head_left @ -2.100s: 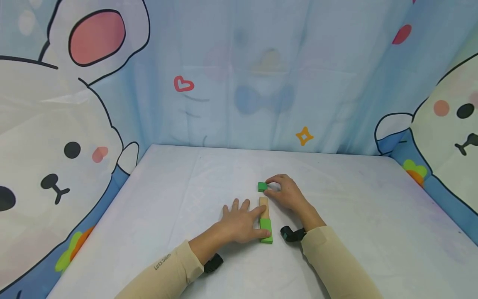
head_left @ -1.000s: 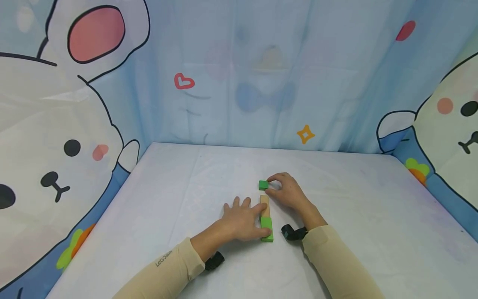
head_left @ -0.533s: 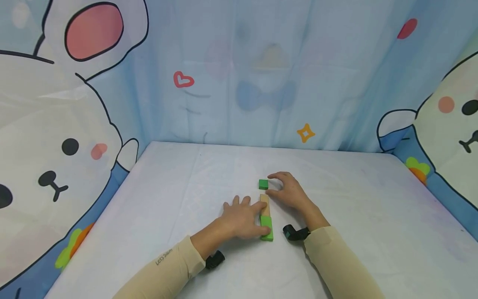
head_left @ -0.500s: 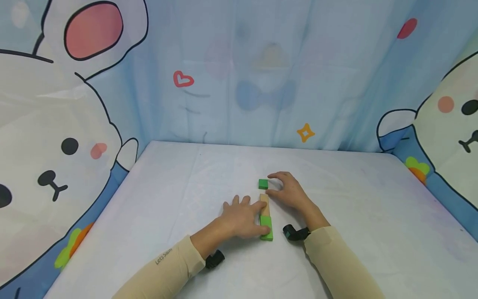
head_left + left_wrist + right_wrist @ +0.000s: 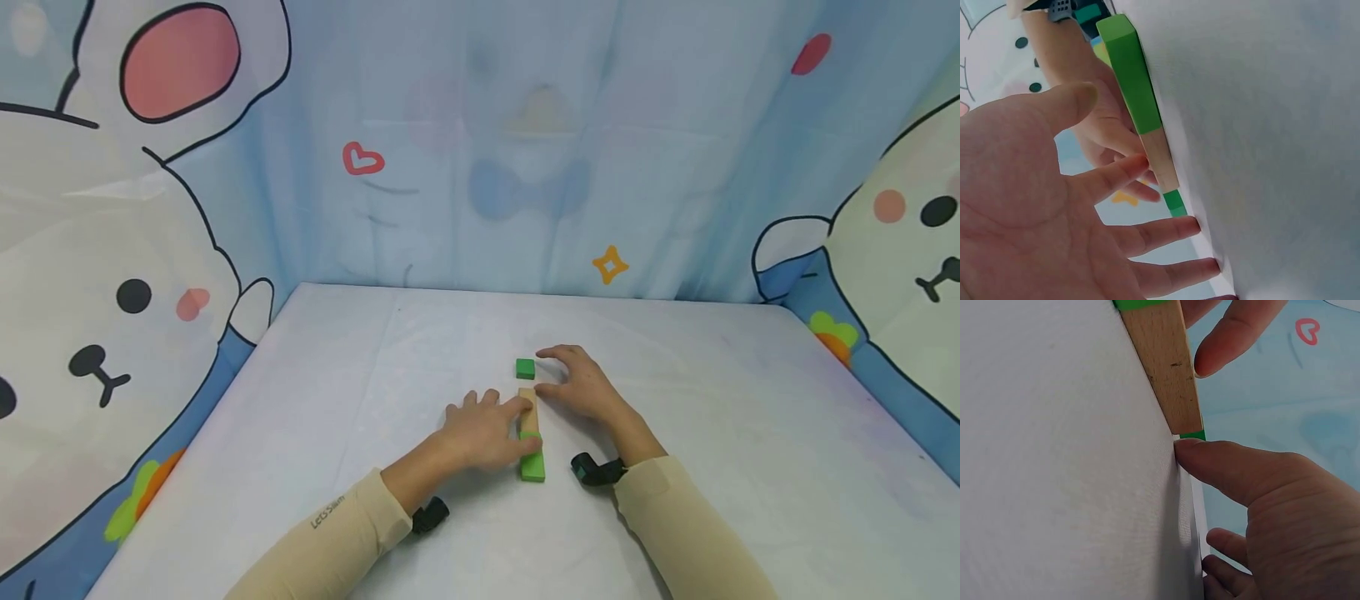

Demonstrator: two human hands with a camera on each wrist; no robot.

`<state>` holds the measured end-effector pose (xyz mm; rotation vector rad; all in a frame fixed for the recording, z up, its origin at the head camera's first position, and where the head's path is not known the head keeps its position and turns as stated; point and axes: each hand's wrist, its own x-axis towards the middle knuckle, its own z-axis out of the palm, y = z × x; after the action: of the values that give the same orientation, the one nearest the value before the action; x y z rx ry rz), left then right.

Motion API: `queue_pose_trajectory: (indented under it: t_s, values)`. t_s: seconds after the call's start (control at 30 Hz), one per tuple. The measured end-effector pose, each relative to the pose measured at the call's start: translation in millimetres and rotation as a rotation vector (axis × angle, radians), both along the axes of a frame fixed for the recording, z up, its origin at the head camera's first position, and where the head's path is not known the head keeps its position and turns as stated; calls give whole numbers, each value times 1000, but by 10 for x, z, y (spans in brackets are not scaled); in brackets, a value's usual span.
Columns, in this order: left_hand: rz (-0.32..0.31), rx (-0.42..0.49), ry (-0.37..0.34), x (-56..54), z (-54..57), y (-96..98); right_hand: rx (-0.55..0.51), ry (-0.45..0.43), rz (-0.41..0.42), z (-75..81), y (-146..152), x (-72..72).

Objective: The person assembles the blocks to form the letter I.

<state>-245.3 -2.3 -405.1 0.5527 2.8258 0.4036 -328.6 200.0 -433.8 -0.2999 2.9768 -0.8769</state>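
Observation:
On the white tabletop, a bare wood block [image 5: 529,421] and a longer light-green block [image 5: 532,468] lie end to end in line. Just beyond them, past a narrow gap, is a small green block [image 5: 525,368]. My left hand [image 5: 480,433] spreads its fingers beside the row. Its index fingertip meets the side of the wood block [image 5: 1161,159] in the left wrist view, while the thumb stands off the light-green block [image 5: 1132,75]. My right hand [image 5: 588,387] hovers right of the small block, thumb and index parted and holding nothing.
The white-covered table [image 5: 720,400] spreads around the blocks. A blue cartoon-print curtain [image 5: 465,208] closes off the back and sides. Black wrist cameras [image 5: 596,471] sit at both cuffs of the beige sleeves.
My right fingertips have come away from the small green block, leaving a gap. My left thumb has shifted slightly up over the light-green block. The blocks keep their arrangement.

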Motion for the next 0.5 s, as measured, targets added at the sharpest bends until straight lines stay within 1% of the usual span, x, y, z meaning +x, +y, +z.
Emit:
queue_pose_trajectory:
  t_s: [0.27, 0.5]
  values:
    - [8, -3, 2, -9, 13, -20, -8, 16, 13, 13, 16, 42]
    - [19, -7, 4, -35, 19, -68, -2, 54, 28, 15, 40, 65]
